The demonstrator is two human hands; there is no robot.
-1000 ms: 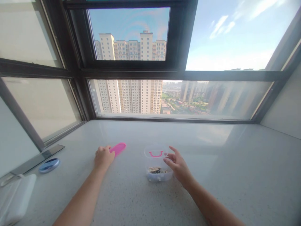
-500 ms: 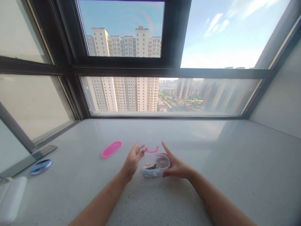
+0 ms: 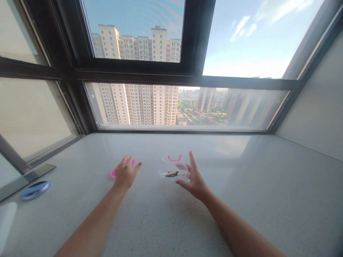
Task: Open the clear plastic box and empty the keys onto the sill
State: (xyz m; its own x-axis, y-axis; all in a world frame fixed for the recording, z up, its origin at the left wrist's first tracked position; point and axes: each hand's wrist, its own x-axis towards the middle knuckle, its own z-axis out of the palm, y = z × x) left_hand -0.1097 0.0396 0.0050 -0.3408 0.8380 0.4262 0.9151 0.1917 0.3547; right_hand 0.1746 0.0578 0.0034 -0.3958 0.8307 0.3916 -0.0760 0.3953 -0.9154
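My left hand (image 3: pixel 125 174) is over the pink oval lid (image 3: pixel 112 173) on the left, its fingers spread and hiding most of the lid. Whether it touches the lid I cannot tell. Near the middle of the white surface stands a small translucent plastic box (image 3: pixel 175 177), uncovered, with thin dark and pale small items (image 3: pixel 171 174) inside. Around its right end is my right hand (image 3: pixel 195 180), thumb at the front and fingers at the far side, index finger stretched upward. Just behind the box lies a pink curved handle (image 3: pixel 174 159), apparently on a clear part.
A round bluish, shiny object (image 3: pixel 35 190) lies at the left, with a dark flat phone-like slab (image 3: pixel 40 175) behind it. A white object (image 3: pixel 5 223) is cut off at the left edge. The window frame (image 3: pixel 177 131) bounds the far side of the pale speckled counter (image 3: pixel 166 221).
My left hand has moved left, from beside the box to over the pink lid. The box sits slightly farther from me, with my right hand still at its right end.
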